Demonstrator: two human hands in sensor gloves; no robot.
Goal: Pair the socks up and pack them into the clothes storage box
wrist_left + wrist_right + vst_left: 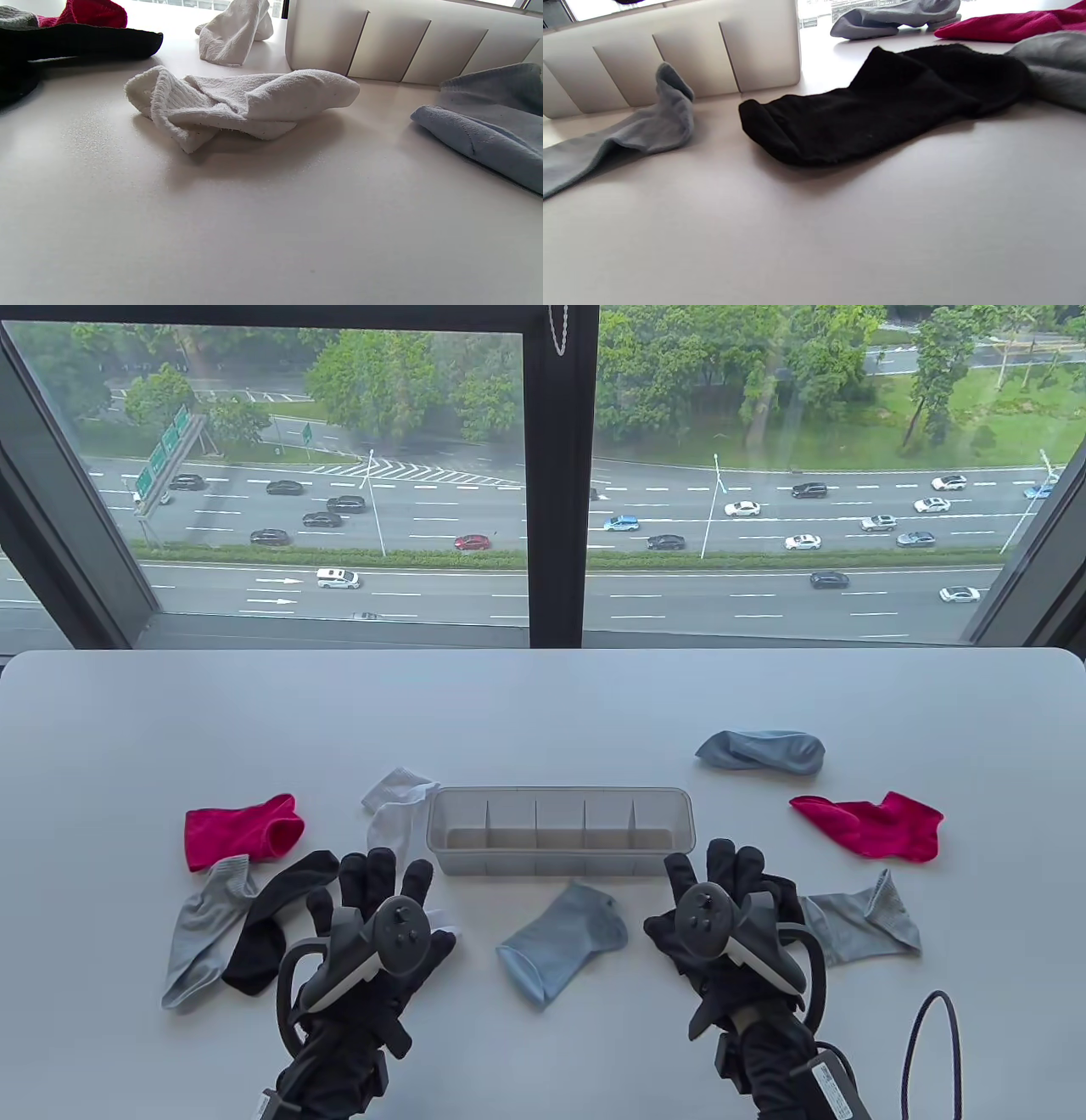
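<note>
Socks in red, white, grey, black and blue lie scattered unpaired on the white table (543, 704) around the empty translucent divided storage box (560, 831), while both hands, left (373, 933) and right (730, 925), hover relaxed, grasping nothing.

Table view looks down from above; both low wrist views share the storage box (560, 831).

Storage box (560, 797): we see translucent pale grey.
Socks: we count two crimson (242, 829) (874, 824), two white (397, 806) (237, 106), two black (276, 920) (882, 101), two light blue (564, 942) (762, 751), two mid grey (199, 929) (861, 920).
Table (543, 704): we see plain white.
Gloves (373, 891) (730, 874): we see black.
</note>
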